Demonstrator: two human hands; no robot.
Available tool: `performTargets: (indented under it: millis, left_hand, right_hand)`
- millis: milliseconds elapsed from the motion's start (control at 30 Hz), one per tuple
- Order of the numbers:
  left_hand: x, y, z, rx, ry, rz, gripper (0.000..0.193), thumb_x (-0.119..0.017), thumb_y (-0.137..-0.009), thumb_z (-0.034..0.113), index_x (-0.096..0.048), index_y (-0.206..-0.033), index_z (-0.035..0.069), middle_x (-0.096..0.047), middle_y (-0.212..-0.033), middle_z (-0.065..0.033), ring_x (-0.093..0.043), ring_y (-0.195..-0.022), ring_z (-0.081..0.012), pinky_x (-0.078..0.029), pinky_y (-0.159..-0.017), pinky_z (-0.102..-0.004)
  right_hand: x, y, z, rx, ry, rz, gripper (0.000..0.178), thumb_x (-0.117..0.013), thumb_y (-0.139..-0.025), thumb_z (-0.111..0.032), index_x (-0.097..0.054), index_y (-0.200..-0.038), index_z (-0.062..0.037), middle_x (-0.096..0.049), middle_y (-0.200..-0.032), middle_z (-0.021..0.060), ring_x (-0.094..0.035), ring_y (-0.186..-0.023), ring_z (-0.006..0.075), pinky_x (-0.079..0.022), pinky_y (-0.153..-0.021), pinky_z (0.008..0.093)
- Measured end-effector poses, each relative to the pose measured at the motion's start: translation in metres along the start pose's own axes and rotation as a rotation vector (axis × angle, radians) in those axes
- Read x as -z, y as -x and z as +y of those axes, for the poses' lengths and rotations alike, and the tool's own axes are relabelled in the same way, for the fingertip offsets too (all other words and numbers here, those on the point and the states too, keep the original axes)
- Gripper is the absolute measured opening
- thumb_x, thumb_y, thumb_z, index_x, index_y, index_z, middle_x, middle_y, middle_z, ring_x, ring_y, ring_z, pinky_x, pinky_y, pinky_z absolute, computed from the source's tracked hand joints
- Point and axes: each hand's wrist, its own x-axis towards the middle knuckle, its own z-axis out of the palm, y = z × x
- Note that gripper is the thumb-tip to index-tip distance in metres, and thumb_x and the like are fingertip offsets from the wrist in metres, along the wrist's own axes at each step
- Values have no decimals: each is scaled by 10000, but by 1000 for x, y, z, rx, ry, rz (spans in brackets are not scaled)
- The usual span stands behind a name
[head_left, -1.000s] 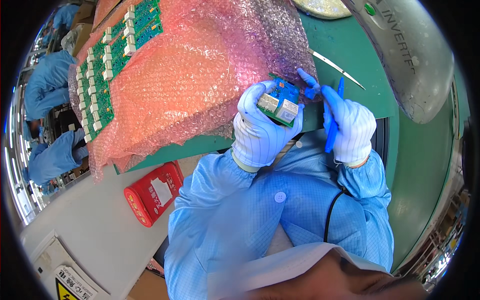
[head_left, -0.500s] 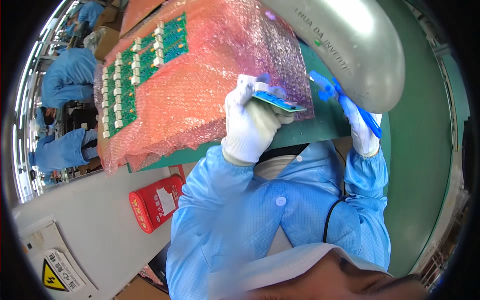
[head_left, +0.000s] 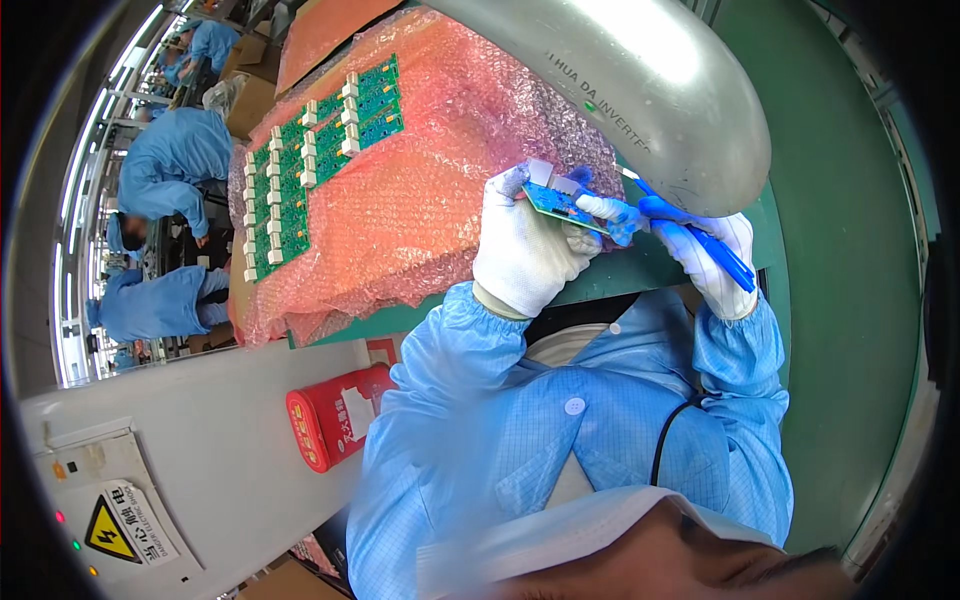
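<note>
Both my hands wear white gloves with blue fingertips. Closed on a small green circuit board (head_left: 562, 207) with white blocky connectors on one edge, my left hand (head_left: 525, 250) holds it tilted above the bench's near edge. Just to the right, my right hand (head_left: 708, 262) grips a slim blue tool (head_left: 728, 262) with a pale tip. That tip points up and left, near the board; its exact kind is unclear, and fingers cover its middle. Beyond my left hand, several similar green boards (head_left: 290, 190) lie in rows on pink bubble wrap (head_left: 400, 215).
A large silver rounded housing (head_left: 690, 90) hangs over the bench close above my right hand. A red tin (head_left: 335, 415) stands on the left, beside a grey cabinet (head_left: 220, 420) with a yellow warning label. Several people in blue work at the far left.
My right hand has come left toward the board, and its blue tool now angles up-left beside it. The board's face has turned more into view. The whole view has shifted slightly.
</note>
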Motion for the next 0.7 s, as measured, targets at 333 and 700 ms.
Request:
performTargets:
  millis: [333, 700]
  left_hand:
    - [5, -3, -5, -115, -45, 93, 237, -502, -899, 403, -542, -771, 208, -538, -746, 10, -577, -702, -168, -455, -549, -305]
    - [2, -4, -11, -213, -152, 112, 269, -503, -889, 429, -517, -771, 188, -531, -746, 8, -525, -656, -162, -413, -562, -299]
  right_hand:
    - [1, 5, -3, 35, 179, 1, 210, -695, -823, -37, -736, -1027, -12, -734, -970, 128, -707, -869, 276, -543, -782, 361]
    - [-9, -2, -12, 146, 135, -17, 210, -695, -812, -36, -735, -1018, -14, -732, -981, 147, -710, -850, 284, -546, -774, 353]
